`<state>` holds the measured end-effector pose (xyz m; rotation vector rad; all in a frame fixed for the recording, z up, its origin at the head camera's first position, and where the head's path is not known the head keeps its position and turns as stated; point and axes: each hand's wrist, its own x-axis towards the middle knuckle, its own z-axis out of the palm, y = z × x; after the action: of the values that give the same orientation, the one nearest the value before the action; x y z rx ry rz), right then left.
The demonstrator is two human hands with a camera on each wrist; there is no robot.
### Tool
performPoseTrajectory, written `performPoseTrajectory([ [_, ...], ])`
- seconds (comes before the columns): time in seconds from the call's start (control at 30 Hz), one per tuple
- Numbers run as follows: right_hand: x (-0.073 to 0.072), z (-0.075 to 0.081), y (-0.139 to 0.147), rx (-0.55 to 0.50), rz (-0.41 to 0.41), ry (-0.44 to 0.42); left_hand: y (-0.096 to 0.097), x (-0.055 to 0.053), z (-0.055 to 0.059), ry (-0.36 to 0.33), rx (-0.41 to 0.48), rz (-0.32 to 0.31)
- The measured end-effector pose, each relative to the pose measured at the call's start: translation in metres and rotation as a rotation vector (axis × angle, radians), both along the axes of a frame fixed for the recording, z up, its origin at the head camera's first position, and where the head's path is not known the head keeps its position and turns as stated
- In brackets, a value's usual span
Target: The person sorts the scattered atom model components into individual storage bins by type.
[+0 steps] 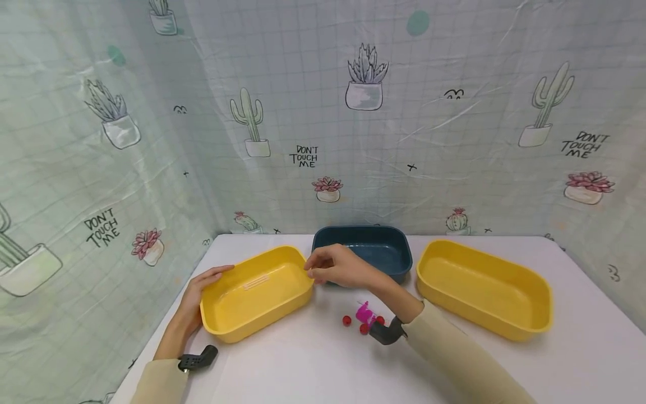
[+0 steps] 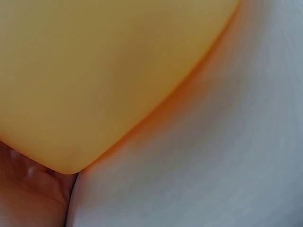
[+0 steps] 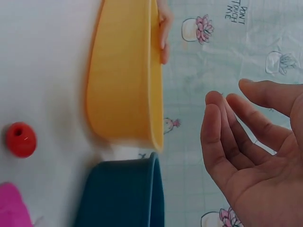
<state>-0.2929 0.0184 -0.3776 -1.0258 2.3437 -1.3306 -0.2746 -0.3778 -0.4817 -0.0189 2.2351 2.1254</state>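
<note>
A yellow plastic tub (image 1: pixel 257 311) stands at the left, with a few thin pale sticks (image 1: pixel 256 281) on its floor. My left hand (image 1: pixel 194 294) rests against its left end, fingers along the outside of the far rim. In the left wrist view, the tub's wall (image 2: pixel 109 71) hides most of that hand (image 2: pixel 31 189). My right hand (image 1: pixel 340 266) hovers by the tub's right end, before a dark blue tub (image 1: pixel 360 233). In the right wrist view, its fingers (image 3: pixel 215 137) are loosely bent, thumb apart, and nothing shows between them.
Several red beads, one with a visible hole (image 3: pixel 21 139), lie on the white table (image 1: pixel 298 365) around a small magenta object (image 1: pixel 365 313) of unclear kind. A second yellow tub (image 1: pixel 479 303) stands at the right. Behind hangs a cactus-print curtain (image 1: pixel 404 140).
</note>
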Motion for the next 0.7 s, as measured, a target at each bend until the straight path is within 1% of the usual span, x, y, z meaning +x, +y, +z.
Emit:
performPoseTrajectory([
  [0.17,0.007,-0.008,0.021,0.014,-0.004,0.001,0.001,0.000,0.000,-0.007,0.021,0.008],
  [0.3,0.013,-0.016,0.038,0.016,-0.019,-0.037,0.001,-0.001,-0.001,-0.012,0.034,-0.003],
  [0.4,0.015,-0.024,0.050,0.025,-0.033,-0.046,0.000,-0.001,-0.001,-0.005,0.021,-0.006],
  [0.57,0.017,-0.037,0.071,0.037,-0.054,-0.042,0.000,0.002,0.000,0.005,0.002,-0.023],
  [0.7,0.018,-0.046,0.085,0.051,-0.088,-0.035,-0.001,0.004,0.000,0.014,0.047,-0.057],
])
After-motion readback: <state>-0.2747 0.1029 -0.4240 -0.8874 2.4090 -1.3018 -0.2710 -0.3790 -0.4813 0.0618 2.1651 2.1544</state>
